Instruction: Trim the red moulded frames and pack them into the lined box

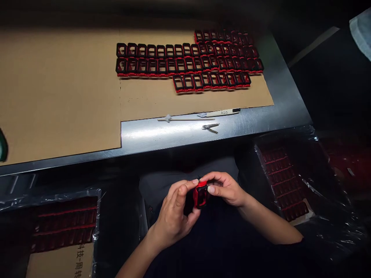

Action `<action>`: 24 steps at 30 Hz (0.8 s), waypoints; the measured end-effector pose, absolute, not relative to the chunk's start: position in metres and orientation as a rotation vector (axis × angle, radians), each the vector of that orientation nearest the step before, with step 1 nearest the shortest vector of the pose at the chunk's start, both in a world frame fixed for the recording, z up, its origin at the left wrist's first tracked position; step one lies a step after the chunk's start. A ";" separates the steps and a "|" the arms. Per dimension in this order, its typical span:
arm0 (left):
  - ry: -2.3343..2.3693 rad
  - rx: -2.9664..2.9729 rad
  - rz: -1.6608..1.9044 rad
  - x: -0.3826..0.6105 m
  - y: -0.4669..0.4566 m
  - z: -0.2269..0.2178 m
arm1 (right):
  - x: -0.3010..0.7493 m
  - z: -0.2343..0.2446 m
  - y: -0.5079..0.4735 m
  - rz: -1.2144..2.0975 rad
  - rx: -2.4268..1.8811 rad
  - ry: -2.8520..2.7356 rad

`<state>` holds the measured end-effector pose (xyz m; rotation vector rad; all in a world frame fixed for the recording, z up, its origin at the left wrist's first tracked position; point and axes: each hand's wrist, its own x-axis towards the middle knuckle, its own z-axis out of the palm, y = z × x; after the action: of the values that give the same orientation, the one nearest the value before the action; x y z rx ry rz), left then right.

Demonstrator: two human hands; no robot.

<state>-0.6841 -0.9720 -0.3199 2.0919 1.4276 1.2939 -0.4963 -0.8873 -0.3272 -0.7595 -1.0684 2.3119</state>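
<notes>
Over my lap, in front of the table, both hands hold one small red and black rectangular frame point(200, 196). My left hand point(174, 212) grips it from the left, with the thumb below and fingers at the top. From the right, my right hand point(227, 189) pinches its upper edge between thumb and index finger. The frame has an open middle and stands roughly upright. Rows of similar red and black frames point(188, 65) lie on the cardboard sheet on the table. What the frame is part of, I cannot make out.
Brown cardboard point(63, 88) covers much of the metal table point(150, 135). Near the front edge lie a cutter marked A55 point(222, 113), a stick with a white tuft point(185, 119) and small tweezers or pliers point(211, 127). Plastic-lined boxes of frames stand left point(97, 216) and right point(263, 166).
</notes>
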 end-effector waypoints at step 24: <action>1.754 1.532 1.100 -0.684 -0.967 -0.302 | -0.507 -0.294 -0.780 0.442 -1.142 -2.127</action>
<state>-0.6840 -0.9670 -0.3020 1.5316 1.7539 1.0999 -0.5068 -0.7805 -0.2942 -1.1422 -2.1269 0.4419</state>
